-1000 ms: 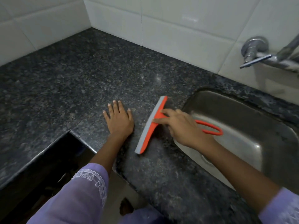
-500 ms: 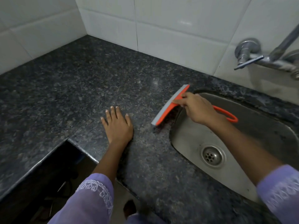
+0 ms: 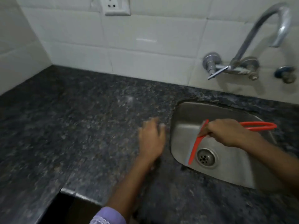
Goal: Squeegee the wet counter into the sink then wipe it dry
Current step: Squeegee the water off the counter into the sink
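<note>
My right hand (image 3: 229, 133) grips an orange squeegee (image 3: 195, 146) by its neck, and the looped orange handle sticks out to the right behind the hand. The blade hangs over the steel sink (image 3: 234, 172), tilted, its lower end beside the drain (image 3: 206, 157). My left hand (image 3: 151, 139) lies palm down on the dark speckled granite counter (image 3: 72, 126), just left of the sink's rim, blurred by motion and holding nothing.
A chrome wall tap (image 3: 252, 50) with a curved spout arches above the sink's back right. White tiles and a wall socket (image 3: 117, 5) line the back. A cut-out in the counter's front edge (image 3: 72, 206) opens at the bottom left.
My right hand has swept the squeegee rightward off the counter edge and into the sink. My left hand slid right towards the sink rim. The view has tilted up.
</note>
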